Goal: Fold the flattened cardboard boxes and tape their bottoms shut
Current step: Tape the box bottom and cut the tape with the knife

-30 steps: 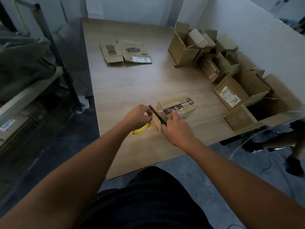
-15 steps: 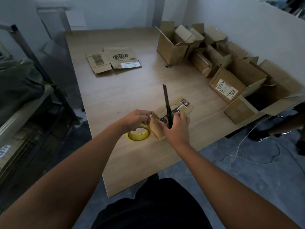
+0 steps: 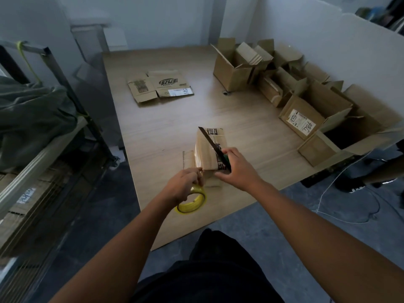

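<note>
Wooden table [image 3: 166,132]: at its near edge, the left hand [image 3: 183,184] holds the yellow roll [image 3: 192,204] beside the box [image 3: 207,154]; the right hand [image 3: 237,169] grips a knife [image 3: 209,141] over it.

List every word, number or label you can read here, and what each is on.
"786" or "98L", depending on which way up: handwritten on white label on open box, right.
Bold logo on flattened box: stylised, unreadable.
White sticker on the same box: too small.
Black print on box being taped: blurred.
</note>
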{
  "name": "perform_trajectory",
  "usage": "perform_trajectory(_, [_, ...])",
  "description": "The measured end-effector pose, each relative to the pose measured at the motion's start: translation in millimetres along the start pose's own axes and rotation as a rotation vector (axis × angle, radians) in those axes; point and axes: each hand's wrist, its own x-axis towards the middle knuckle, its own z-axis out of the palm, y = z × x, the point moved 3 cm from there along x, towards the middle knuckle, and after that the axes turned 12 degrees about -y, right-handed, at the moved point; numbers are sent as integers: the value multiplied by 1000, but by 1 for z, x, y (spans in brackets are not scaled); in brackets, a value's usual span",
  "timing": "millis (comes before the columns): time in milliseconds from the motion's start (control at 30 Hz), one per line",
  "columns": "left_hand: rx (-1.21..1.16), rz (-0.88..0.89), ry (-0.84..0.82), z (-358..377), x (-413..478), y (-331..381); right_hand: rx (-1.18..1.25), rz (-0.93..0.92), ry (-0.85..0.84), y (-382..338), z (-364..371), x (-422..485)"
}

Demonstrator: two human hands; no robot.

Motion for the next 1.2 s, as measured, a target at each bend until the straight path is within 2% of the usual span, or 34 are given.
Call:
perform_trajectory(67, [59,19,49,-3,-9,0,13,-18,-8,-2,-7,-5])
perform_trajectory(133, [12,16,100,-11,-20,7,73,-10,102,-8,-16,-16])
perform_trajectory(200, [-49,40,117,-18,-31,21,323,32,161,-20,-27,-33])
perform_trajectory(300, [-98,97,106,-17,-44,51,745,39,58,-44,-35,-58])
perform_trajectory(400, [-141,159,133,-5,-46,78,941,-22,35,-58,-41,-76])
perform_trajectory(500, [-190,165,134,16,-41,99,987,-26,53,-55,-48,-89])
perform_trajectory(700, [-245,90,61,78,-31,131,878,33,131,-14,-66,-121])
perform_trajectory(833, [-214,39,69,114,-26,132,785,86,82,16,-70,-143])
perform_trajectory(1000, [-369,-42,98,137,-32,114,1092,190,81,34,-68,-149])
perform_trajectory(1100, [-218,-43,123,132,-28,110,1205,220,34,36,-68,-139])
perform_trajectory(1200, [-150,-55,115,118,-18,110,1136,179,-26,33,-72,-122])
